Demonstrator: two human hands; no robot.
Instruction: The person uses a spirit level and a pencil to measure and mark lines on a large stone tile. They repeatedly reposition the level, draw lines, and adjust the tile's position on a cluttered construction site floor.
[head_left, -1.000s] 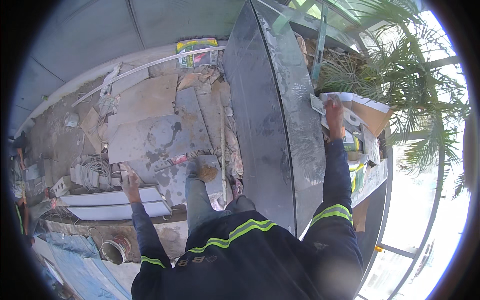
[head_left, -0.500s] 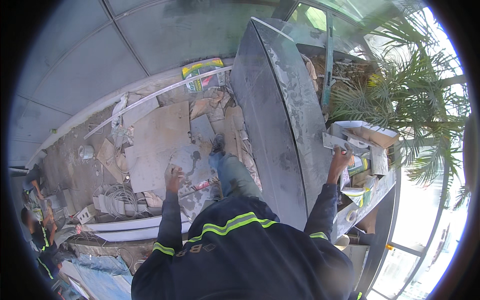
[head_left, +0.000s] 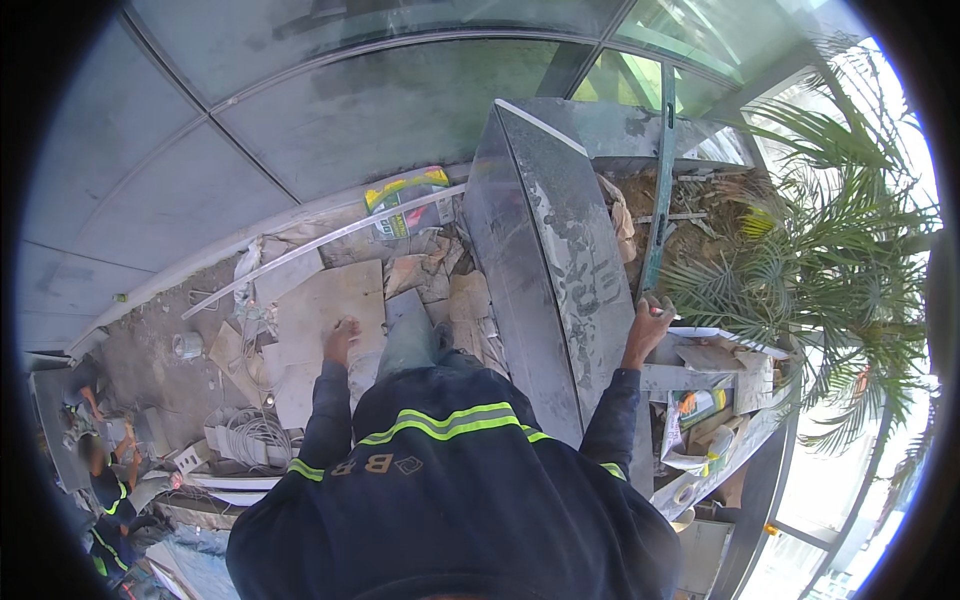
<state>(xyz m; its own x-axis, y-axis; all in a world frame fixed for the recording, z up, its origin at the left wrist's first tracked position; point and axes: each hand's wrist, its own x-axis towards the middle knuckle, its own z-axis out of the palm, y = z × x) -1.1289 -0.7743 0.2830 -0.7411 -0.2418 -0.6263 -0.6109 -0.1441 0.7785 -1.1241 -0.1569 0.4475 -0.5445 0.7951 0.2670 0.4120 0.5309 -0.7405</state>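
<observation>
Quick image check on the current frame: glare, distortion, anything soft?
Head view: glare washes the right-side glazing nearly white beyond the palm fronds; head view: fisheye curves the seams of the wall panels, with black corners; head view: co-workers near the left rim look small and soft, fine focus on the left hand hard to judge.

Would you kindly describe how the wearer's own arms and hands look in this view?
The left hand and right hand are without gloves. Long, dark navy sleeves reach to about the wrists, each crossed by a bright yellow-green band. Finer details are too small to tell.
</observation>
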